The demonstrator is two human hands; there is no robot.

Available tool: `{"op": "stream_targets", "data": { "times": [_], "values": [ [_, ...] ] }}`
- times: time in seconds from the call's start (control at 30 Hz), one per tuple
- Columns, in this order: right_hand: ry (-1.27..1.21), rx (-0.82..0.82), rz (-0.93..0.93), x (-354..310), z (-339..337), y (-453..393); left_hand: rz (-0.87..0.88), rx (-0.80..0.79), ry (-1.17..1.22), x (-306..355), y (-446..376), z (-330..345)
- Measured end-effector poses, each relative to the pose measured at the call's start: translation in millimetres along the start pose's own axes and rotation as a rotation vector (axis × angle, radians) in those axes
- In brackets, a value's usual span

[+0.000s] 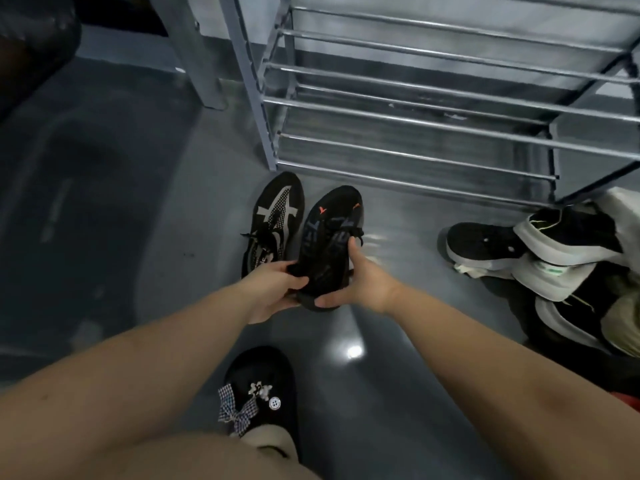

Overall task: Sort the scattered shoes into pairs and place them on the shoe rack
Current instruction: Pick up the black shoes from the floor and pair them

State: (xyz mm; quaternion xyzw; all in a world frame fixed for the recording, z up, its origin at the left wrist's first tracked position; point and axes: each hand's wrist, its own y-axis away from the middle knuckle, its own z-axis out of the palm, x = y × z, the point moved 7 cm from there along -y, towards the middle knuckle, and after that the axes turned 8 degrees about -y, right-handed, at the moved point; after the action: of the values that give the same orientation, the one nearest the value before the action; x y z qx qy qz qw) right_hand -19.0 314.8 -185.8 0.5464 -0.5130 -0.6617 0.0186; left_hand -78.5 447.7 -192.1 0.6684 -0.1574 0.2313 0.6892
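Note:
A black sneaker (329,237) with grey lettering and small orange marks on its sole is held sole-up in front of me. My left hand (273,292) grips its heel end and my right hand (360,278) clasps its side. Just left of it, a matching black sneaker (277,216) with a grey and white pattern lies upright on the floor, toe toward the rack. The metal shoe rack (433,109) with bare bar shelves stands right behind both shoes.
A heap of black and white sneakers (554,258) lies on the floor at the right, beside the rack's corner. My foot in a black slipper (263,389) with a checked bow is near the bottom centre. A grey post (194,53) rises left of the rack.

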Motion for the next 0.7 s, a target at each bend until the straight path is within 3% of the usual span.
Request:
{"op": "stream_targets", "data": {
  "times": [0.3, 0.57, 0.7],
  "values": [
    [0.175, 0.049, -0.003, 4.6, 13.8, -23.2, 0.035, 0.161, -0.248, -1.4, -14.1, -6.3],
    [0.254, 0.011, -0.007, -0.9, 10.1, -4.7, 0.208, 0.230, -0.797, 16.8, -3.3, -7.2],
    [0.448, 0.083, -0.072, -9.2, -12.3, 24.5, 0.289, 0.246, -1.228, 33.8, 14.8, 10.8]
  ]
}}
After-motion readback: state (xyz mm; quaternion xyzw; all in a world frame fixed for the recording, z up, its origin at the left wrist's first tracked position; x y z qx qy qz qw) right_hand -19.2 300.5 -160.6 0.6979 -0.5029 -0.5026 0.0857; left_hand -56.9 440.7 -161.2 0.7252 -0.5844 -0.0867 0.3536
